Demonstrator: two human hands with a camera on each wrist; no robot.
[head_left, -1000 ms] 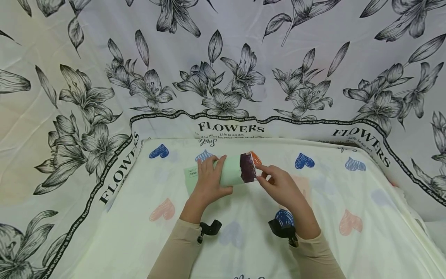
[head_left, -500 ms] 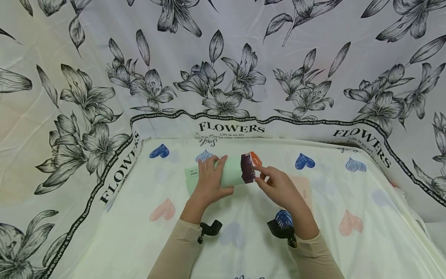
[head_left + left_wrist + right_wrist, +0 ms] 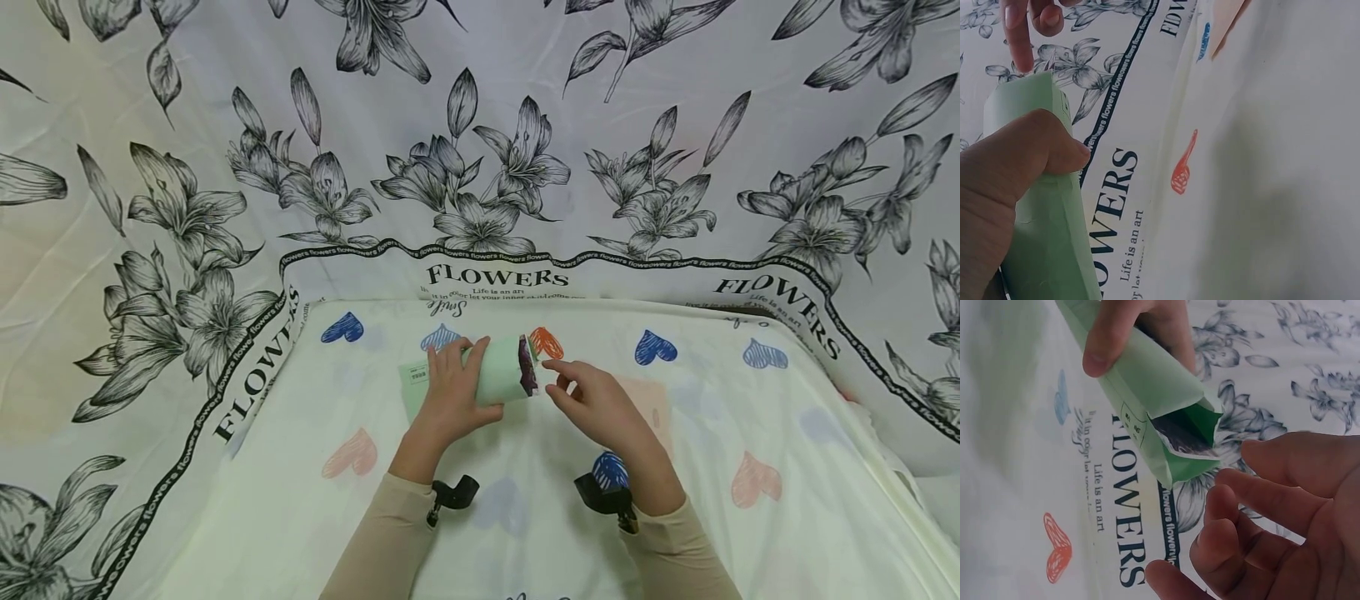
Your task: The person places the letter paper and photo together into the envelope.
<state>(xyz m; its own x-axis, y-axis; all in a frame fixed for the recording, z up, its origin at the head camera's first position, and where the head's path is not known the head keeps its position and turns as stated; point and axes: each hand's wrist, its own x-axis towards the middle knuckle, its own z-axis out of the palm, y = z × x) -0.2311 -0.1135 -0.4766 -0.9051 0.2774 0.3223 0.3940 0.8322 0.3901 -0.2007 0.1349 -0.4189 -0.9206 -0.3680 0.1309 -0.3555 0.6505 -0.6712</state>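
Note:
A pale green packet (image 3: pixel 498 371) lies in the grip of my left hand (image 3: pixel 448 392), which spans it from above with thumb and fingers on opposite sides. The packet's right end gapes. Inside that mouth, a dark purple item with a white edge (image 3: pixel 1182 434) shows in the right wrist view. My right hand (image 3: pixel 603 408) is just right of the mouth, its thumb and bent fingers parted and holding nothing. In the left wrist view, my left thumb presses the packet (image 3: pixel 1054 231). The item's far end is hidden inside.
A flat, pale pink piece (image 3: pixel 651 400) lies partly beneath my right forearm. The heart-patterned cloth (image 3: pixel 525 517) covers the surface, and a flower-printed sheet (image 3: pixel 337 275) stands behind and at the sides. Black mounts (image 3: pixel 454 493) sit at both wrists.
The purple item has moved left into the packet, so less of it sticks out. My right fingers, earlier at its edge, have let go and parted. My left hand keeps its grip.

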